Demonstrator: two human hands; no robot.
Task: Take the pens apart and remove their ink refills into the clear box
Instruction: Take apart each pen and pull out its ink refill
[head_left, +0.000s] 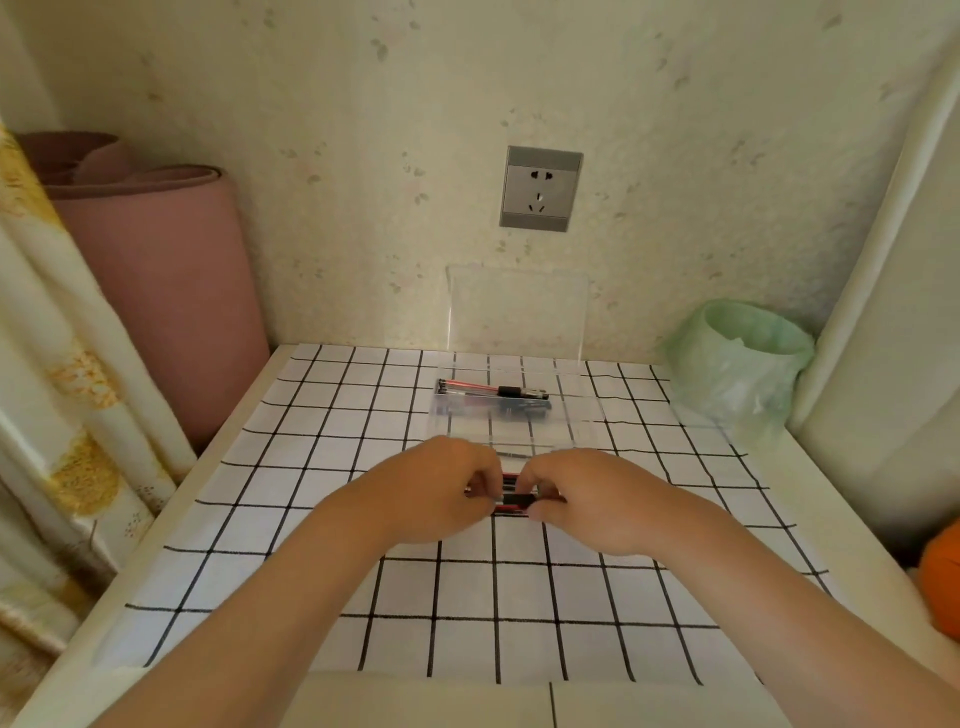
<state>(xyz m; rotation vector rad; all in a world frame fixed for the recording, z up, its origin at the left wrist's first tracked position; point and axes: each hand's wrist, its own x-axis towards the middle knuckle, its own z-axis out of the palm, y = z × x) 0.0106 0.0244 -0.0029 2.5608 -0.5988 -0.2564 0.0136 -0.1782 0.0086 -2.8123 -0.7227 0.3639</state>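
**Head view: both hands on one pen, grid-cloth bench**

Head view. Left hand (431, 488) and right hand (592, 499) meet low over the bench (415, 701), fingers (537, 480) curled and clamped on a black-and-red pen (515, 500). Clear box (566, 421) just beyond, holding more pens (493, 389). White black-grid cloth (467, 613) covers the bench. On the wall: socket (541, 188). Pink roll (166, 291) at left, green-bagged bin (737, 358) at right.

Grey wall socket (541, 188) above; pink rolled mat (156, 291) left; green-bagged bin (737, 358), orange ball (943, 577) right.

No readable text — no labels, brands or numbers.
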